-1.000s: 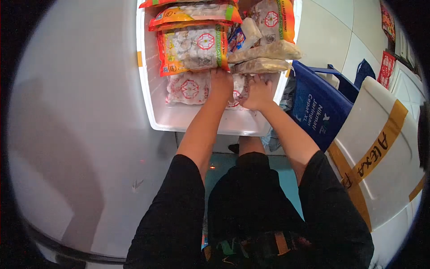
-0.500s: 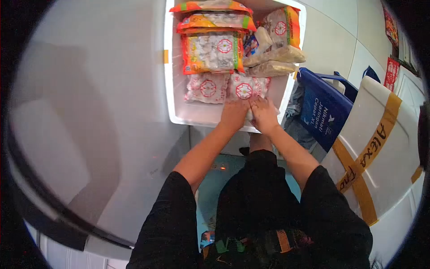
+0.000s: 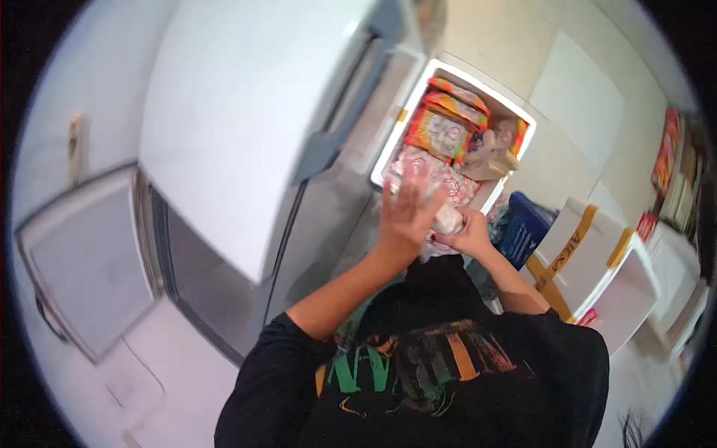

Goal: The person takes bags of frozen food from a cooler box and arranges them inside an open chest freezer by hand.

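Note:
My right hand is closed on a whitish plastic packet just in front of the white foam box. Its contents are too blurred to make out. Beside it, my left hand is raised with its fingers spread, somewhat smeared by motion, and appears to hold nothing. Inside the box, orange-edged food bags lie at the far left. White bags with red print fill the near part, partly hidden behind my left hand. Brownish packets rest along the right side.
A large refrigerator stands on the left, with a grey open door or panel beyond it. Right of the box are a blue bag and a white foam box with brown tape. Printed packs stand at far right.
My view has swung left, bringing more of the refrigerator into sight. Both hands have come back from inside the box; the left has spread apart from the right, which now holds a packet.

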A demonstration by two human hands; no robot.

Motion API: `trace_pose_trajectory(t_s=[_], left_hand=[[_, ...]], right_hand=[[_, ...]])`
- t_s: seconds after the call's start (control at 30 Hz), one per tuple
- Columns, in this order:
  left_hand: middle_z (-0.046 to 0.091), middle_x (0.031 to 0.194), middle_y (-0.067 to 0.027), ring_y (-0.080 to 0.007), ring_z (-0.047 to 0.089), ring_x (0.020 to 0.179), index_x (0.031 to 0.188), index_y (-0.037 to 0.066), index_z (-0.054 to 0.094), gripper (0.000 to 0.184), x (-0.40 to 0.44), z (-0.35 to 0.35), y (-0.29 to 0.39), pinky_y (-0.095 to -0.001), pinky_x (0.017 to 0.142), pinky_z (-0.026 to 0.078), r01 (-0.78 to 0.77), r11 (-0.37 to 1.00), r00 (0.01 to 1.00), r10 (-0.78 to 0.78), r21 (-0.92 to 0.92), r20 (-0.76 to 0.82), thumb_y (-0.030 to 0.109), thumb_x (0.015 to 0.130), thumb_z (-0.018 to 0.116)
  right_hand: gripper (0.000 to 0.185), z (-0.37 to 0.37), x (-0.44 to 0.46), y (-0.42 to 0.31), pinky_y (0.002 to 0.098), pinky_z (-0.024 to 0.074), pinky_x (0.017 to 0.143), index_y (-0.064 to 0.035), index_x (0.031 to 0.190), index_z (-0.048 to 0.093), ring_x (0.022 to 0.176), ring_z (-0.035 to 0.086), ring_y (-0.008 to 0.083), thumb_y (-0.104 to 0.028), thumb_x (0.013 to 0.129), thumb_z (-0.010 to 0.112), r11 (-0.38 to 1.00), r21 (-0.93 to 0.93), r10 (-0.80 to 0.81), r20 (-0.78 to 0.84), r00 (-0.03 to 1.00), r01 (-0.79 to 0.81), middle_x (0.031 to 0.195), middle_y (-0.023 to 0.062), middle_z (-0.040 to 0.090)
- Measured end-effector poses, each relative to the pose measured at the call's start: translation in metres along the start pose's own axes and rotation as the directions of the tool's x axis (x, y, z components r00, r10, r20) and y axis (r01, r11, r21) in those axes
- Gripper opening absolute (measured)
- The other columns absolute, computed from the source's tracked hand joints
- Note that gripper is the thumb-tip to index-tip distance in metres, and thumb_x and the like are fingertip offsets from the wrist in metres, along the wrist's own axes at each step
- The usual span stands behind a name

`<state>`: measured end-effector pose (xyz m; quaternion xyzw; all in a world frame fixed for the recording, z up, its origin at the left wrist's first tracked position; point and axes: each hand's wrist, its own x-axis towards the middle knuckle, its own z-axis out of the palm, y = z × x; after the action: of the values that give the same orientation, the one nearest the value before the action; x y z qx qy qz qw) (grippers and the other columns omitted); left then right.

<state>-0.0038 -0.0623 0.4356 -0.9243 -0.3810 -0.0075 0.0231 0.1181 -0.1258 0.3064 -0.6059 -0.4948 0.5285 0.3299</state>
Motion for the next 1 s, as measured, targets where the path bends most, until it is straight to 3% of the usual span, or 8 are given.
trace_pose_trajectory(t_s=[0.07,0.2,0.23,0.27,0.3,0.53,0.67,1.0], left_hand=[[0.034,0.122,-0.0239,-0.0325,0.026,0.119,0.124,0.007,0.029,0.078,-0.027,-0.049,0.000,-0.0467,0.097,0.019,0.147,0.983,0.985,-0.156,-0.108,-0.078,0.022,0.059,0.069],[0.032,0.124,-0.0192,-0.0294,0.027,0.119,0.130,0.009,0.016,0.090,-0.115,-0.069,0.007,-0.0408,0.096,0.024,0.473,0.621,0.729,-0.674,-0.625,-0.118,0.019,0.061,0.073],[0.034,0.123,-0.0174,-0.0279,0.033,0.115,0.130,0.007,0.014,0.090,-0.127,-0.043,0.001,-0.0396,0.093,0.028,0.382,0.086,0.673,-0.708,-0.920,0.214,0.018,0.061,0.073],[0.036,0.121,-0.0156,-0.0265,0.039,0.111,0.130,0.005,0.013,0.091,-0.133,-0.026,0.008,-0.0384,0.091,0.032,0.181,-0.500,0.663,-0.574,-0.847,0.481,0.017,0.062,0.072],[0.039,0.119,-0.0116,-0.0205,0.043,0.106,0.130,0.003,0.007,0.089,-0.143,-0.002,0.008,-0.0335,0.088,0.035,0.098,-0.660,0.672,-0.508,-0.745,0.538,0.007,0.066,0.069],[0.050,0.106,-0.0074,-0.0151,0.050,0.095,0.116,0.002,0.035,0.061,-0.166,-0.022,0.101,-0.0298,0.083,0.041,-0.139,-0.795,0.292,-0.603,-0.590,0.743,0.007,0.066,0.069],[0.053,0.100,-0.0078,-0.0146,0.052,0.090,0.110,0.001,0.040,0.058,-0.162,-0.009,0.132,-0.0300,0.081,0.042,-0.166,-0.662,0.152,-0.750,-0.731,0.644,0.010,0.063,0.072],[0.057,0.095,-0.0085,-0.0140,0.055,0.084,0.106,0.000,0.045,0.058,-0.304,-0.027,0.222,-0.0287,0.075,0.044,-0.180,-0.345,-0.586,-0.715,-0.921,0.382,0.023,0.061,0.075]], right_hand=[[0.032,-0.012,-0.014,-0.036,0.0251,0.0459,0.062,0.0005,0.084,0.059,0.066,0.058,0.0121,-0.011,0.057,0.073,0.851,0.525,-0.108,0.124,0.986,0.027,0.075,0.0070,0.062],[0.024,-0.019,-0.045,-0.075,0.0236,0.0458,0.064,0.0007,0.085,0.059,0.070,0.057,0.0093,-0.002,0.063,0.068,0.757,0.605,-0.037,0.419,0.907,-0.248,0.080,0.0056,0.062],[0.026,-0.019,-0.040,-0.082,0.0241,0.0461,0.066,0.0010,0.088,0.058,0.071,0.057,0.0100,-0.001,0.064,0.067,0.717,0.553,0.127,0.496,0.859,-0.425,0.082,0.0057,0.061],[0.026,-0.026,-0.040,-0.087,0.0241,0.0461,0.066,0.0010,0.088,0.058,0.071,0.057,0.0100,-0.001,0.064,0.067,0.725,0.438,0.263,0.537,0.802,-0.531,0.082,0.0057,0.061],[0.027,-0.018,-0.026,-0.086,0.0242,0.0461,0.066,0.0013,0.090,0.057,0.071,0.057,0.0102,-0.002,0.065,0.067,0.736,0.430,0.267,0.525,0.808,-0.523,0.083,0.0059,0.061],[0.027,-0.010,-0.038,-0.103,0.0248,0.0464,0.067,0.0015,0.092,0.056,0.073,0.057,0.0102,-0.002,0.067,0.066,0.832,0.115,0.278,0.760,0.587,-0.543,0.084,0.0064,0.061],[0.025,-0.013,-0.040,-0.085,0.0268,0.0466,0.067,0.0038,0.094,0.053,0.074,0.057,0.0131,-0.003,0.072,0.062,0.877,0.128,0.174,0.813,0.555,-0.463,0.087,0.0087,0.060],[0.032,0.150,-0.154,-0.078,0.0264,0.0446,0.068,0.0013,0.096,0.047,0.076,0.054,0.0135,-0.009,0.071,0.064,0.962,-0.143,0.182,0.971,0.156,-0.233,0.089,0.0082,0.056]])
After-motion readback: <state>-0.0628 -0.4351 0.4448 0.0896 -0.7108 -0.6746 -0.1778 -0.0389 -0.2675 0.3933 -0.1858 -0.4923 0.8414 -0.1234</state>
